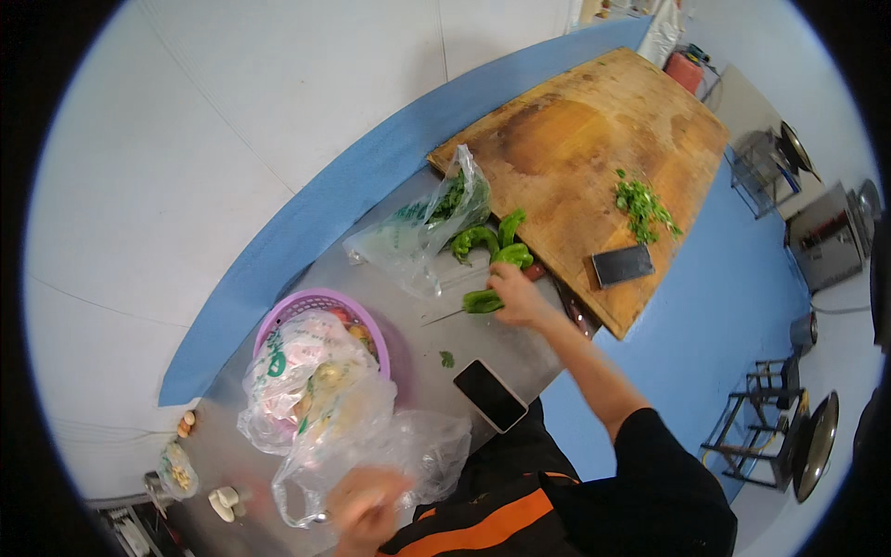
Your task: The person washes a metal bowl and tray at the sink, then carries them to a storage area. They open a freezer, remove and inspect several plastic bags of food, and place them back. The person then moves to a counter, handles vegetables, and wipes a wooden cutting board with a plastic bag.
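My right hand (516, 296) reaches over the metal table (424, 348) and touches green peppers beside the thick wooden board (557, 160). One green pepper (482, 301) lies under its fingers, and another (514, 255) is just beyond the fingertips; whether either is gripped is unclear. A curled green pepper (473, 241) lies near a clear bag of leafy greens (452, 198). My left hand (369, 498), blurred, is low in view over clear plastic bags (341, 404), which lie on and beside a purple basket (383, 334). Its finger state cannot be told.
A phone (491, 395) lies near the table's front edge. On the board are chopped greens (644, 209) and a dark rectangular object (623, 266). Eggs (186, 423), a small bag (178, 471) and a white object (223, 503) stand at the left. A wall borders the far side.
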Available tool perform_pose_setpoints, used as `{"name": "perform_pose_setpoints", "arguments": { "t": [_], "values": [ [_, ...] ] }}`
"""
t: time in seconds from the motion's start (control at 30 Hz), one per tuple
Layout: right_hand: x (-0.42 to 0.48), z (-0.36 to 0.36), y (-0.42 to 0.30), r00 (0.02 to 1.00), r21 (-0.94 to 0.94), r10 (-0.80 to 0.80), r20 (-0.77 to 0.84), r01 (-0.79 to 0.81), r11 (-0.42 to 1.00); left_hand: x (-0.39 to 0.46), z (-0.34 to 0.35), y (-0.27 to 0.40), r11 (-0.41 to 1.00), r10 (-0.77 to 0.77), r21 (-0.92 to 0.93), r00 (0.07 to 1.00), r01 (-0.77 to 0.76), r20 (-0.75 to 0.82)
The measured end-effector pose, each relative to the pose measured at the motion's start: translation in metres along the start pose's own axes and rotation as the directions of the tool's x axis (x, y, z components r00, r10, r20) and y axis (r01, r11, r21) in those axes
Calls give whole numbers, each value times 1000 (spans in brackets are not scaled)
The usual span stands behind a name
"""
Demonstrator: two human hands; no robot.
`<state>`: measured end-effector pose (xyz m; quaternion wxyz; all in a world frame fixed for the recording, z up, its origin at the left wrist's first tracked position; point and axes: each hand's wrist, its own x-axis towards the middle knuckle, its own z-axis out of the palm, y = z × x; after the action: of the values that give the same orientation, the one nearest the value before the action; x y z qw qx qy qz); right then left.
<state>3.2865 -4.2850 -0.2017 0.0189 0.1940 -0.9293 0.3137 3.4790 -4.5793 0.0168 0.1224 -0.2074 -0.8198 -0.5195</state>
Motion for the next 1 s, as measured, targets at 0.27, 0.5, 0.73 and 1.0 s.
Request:
{"name": "perform_pose_setpoints", "arguments": {
  "t": [0.27,0.5,0.73,1.0],
  "values": [
    [91,-65,94,750,-267,-185,635,438,858,139,247,-239,824,-460,324,883,465,-97],
    [91,-58,79,680,-369,-77,729,485,793,195,273,-275,552,-661,608,744,571,-99],
    [53,-56,105,880,-169,-336,335,408,897,170,217,-256,542,-630,546,739,639,-239],
    [-14,-125,56,924,941,324,205,-277,195,103,202,-214,-156,-838,-772,332,616,434]
  ]
}}
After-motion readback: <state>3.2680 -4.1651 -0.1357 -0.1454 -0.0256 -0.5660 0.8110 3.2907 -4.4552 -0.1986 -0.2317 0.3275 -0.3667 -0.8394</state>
